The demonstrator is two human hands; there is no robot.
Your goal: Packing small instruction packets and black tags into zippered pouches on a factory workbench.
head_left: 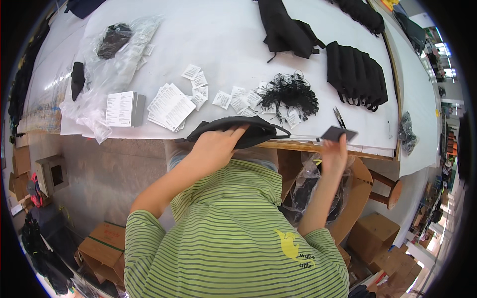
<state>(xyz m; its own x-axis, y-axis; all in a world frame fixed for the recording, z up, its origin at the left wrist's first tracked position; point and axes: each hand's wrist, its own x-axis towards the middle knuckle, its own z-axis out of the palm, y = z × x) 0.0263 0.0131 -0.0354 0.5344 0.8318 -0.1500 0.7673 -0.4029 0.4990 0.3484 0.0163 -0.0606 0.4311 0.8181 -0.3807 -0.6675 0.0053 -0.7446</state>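
Note:
A black fabric pouch (256,133) lies at the table's front edge in front of me. My left hand (217,148) grips it, the fingertips partly hidden in its fold. Out to the right, my right hand (336,151) pinches a dark square tag (340,133), slightly blurred. A thin cord stretches between the pouch and the tag. Close to the tag lies a pair of small snips (339,117). Beyond the pouch is a tangled heap of black strings (289,97), with small white labels (238,101) scattered next to it.
White printed cards (171,107) lie fanned beside a card stack (120,109) at the left. Clear plastic bags (112,64) are behind them. Several black pouches (355,74) lie in a row at the right. Below the table edge stands an open carton (355,198) near a wooden stool (392,191).

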